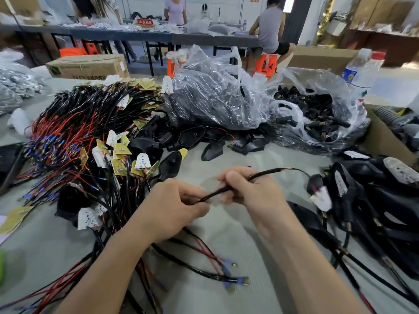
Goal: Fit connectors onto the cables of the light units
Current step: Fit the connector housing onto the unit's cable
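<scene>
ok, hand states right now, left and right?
Left hand: fingers curled round the black cable.
Right hand: gripping the same cable further along, toward the light unit.

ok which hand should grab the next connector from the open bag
Right, probably. The right hand lies nearer the open bag of connectors, which sits up and to its right. The left hand also grips the cable, so it could hold it alone.

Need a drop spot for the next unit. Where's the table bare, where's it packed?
Bare: the strip of table beyond the right hand, short of the black housings; also the near-left edge beside the wire pile. Packed: wire pile left, plastic bags behind, assembled units right.
</scene>
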`<state>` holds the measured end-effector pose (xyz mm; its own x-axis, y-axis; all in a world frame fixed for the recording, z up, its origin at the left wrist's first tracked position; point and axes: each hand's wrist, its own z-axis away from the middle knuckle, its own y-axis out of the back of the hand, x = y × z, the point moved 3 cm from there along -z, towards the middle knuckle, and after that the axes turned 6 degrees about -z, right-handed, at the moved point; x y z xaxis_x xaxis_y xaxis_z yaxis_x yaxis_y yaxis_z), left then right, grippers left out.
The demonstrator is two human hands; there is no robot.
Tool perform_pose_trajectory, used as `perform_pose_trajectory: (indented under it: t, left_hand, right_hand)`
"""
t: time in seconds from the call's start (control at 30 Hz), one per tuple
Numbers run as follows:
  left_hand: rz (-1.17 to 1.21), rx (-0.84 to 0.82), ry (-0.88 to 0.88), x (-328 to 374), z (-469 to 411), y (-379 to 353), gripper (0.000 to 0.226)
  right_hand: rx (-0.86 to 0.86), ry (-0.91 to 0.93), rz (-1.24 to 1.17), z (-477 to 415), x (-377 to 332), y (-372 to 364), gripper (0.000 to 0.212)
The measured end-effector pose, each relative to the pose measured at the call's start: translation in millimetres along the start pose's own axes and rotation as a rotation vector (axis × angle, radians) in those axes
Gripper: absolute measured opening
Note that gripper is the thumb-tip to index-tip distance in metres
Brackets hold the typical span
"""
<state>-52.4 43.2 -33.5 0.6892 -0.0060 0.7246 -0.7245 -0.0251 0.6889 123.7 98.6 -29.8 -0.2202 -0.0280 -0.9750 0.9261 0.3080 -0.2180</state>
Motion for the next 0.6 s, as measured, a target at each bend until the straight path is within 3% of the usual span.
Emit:
perform_pose_trajectory:
  t: [0.1, 0.17, 0.23, 0.33, 0.43, 0.6]
  left_hand:
    - [-0.277, 0.017, 0.075, -7.6, 4.8, 9.3, 0.012]
    - [-0.316, 0.011, 0.102, -6.1, 7.1, 11.7, 0.009]
    - [-0.363, 0.052, 0.132, -3.2, 7.3, 11.6, 0.004]
    - [-0.406, 0.268, 0.152, -0.5, 6.2, 14.2, 0.007]
    - [-0.442, 0.478, 0.069, 2.5, -5.0, 25.3, 0.026]
    - [-0.6, 0.396, 0.262, -10.0, -42.9, 35.6, 0.052]
  right_hand:
    - [0.248, -0.005, -0.212, -3.7, -13.1, 29.7, 0.023]
    - [0.288, -0.001, -0.258, -3.1, -16.7, 41.3, 0.021]
    - [0.261, 0.005, -0.22, -0.8, -16.0, 41.5, 0.015]
    - [0.201, 0.046, -0.138, 0.7, -12.9, 31.8, 0.03]
    - [0.187, 0.085, -0.088, -0.4, -11.2, 27.5, 0.033]
    - [0.053, 0.121, 0.018, 4.5, -8.8, 12.9, 0.021]
